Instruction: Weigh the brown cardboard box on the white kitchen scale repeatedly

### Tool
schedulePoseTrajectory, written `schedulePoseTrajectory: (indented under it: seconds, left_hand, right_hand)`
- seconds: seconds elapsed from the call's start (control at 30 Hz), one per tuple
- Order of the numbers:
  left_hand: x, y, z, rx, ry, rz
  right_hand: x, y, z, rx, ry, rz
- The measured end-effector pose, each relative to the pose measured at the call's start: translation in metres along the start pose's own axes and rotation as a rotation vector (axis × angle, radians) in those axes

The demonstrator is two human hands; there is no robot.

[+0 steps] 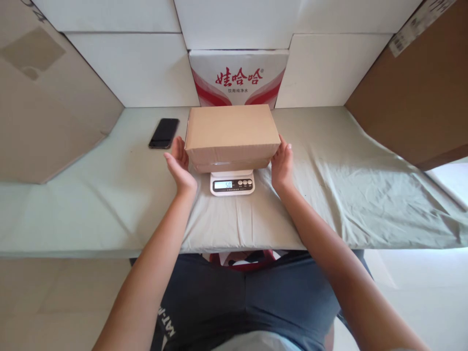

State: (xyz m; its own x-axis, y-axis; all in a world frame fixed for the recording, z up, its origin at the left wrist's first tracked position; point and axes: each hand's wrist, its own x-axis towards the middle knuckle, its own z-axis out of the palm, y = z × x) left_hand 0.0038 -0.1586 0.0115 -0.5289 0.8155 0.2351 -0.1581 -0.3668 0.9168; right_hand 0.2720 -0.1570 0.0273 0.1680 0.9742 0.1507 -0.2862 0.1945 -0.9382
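A closed brown cardboard box [232,127] sits on a small white kitchen scale [233,191], covering most of its platform. The scale's lit display appears to read 50, though a decimal point is hard to make out. My left hand [180,165] is at the box's left side, fingers stretched and thumb apart, palm facing the cardboard. On the opposite side, my right hand [282,163] has its fingertips at the lower right edge, partly hidden by the box, with the thumb held away. Whether either hand presses on the box is hard to tell.
A black phone [164,133] lies left of the box on the pale green cloth [109,209]. White cartons [135,68] form a back wall, including a red-and-white printed carton [239,73]. Large brown cartons stand at the left [54,107] and right [420,92].
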Motion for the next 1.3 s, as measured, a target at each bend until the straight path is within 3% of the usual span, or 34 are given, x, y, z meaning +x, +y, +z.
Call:
schedulePoseTrajectory:
  seconds: [0.27, 0.57, 0.83, 1.13, 1.3]
  left_hand:
    - [0.008, -0.015, 0.000, 0.012, -0.024, 0.006]
    - [0.009, -0.014, -0.001, 0.041, -0.083, 0.039]
    - [0.009, -0.014, 0.001, 0.013, -0.031, 0.015]
    - [0.003, -0.011, 0.005, -0.011, -0.090, 0.028]
    - [-0.008, -0.008, 0.009, -0.004, -0.107, 0.044]
  right_hand:
    - [0.015, 0.017, -0.011, 0.008, 0.030, 0.039]
    - [0.018, 0.024, -0.016, -0.019, -0.009, 0.023]
    - [0.015, 0.024, -0.013, 0.005, -0.018, 0.035]
    - [0.006, 0.015, -0.008, -0.018, -0.029, -0.011]
    - [-0.006, 0.004, 0.001, -0.049, -0.072, -0.114]
